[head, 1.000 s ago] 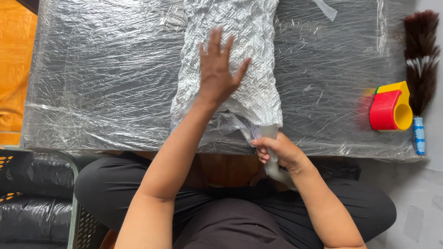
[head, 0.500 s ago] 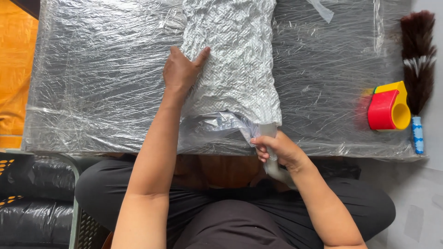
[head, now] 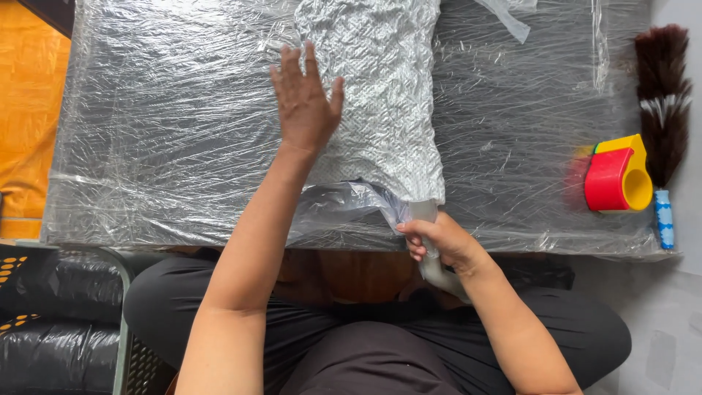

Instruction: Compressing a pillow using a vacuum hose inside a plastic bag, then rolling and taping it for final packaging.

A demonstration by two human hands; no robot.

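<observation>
Head view shows you seated at a counter (head: 146, 146) wrapped in clear film, your legs in dark trousers at the bottom of the frame. Your left hand (head: 303, 102) lies flat, palm down, in the upper middle of the frame, fingers (head: 292, 66) spread wide and gripping nothing; it presses on the left edge of a bag (head: 380, 95) of patterned white cloth sealed in plastic. That bag runs from the top centre of the frame down toward the near counter edge, where its plastic bunches into a twisted neck (head: 358, 205).

Your right hand (head: 439, 241) sits at the lower centre, just at the counter edge, fingers curled tight round a pale hose (head: 431, 267) that meets the bag's neck; the hose bends down past your wrist toward your lap.

At the right of the frame a red and yellow tape dispenser (head: 618, 175) rests on the counter, well apart from both hands. Just beside it lies a duster (head: 662, 95) with dark brown and white feathers and a blue patterned handle. An orange sheet (head: 25, 124) fills the left edge, and a plastic basket (head: 58, 314) lined with black film sits at lower left.
</observation>
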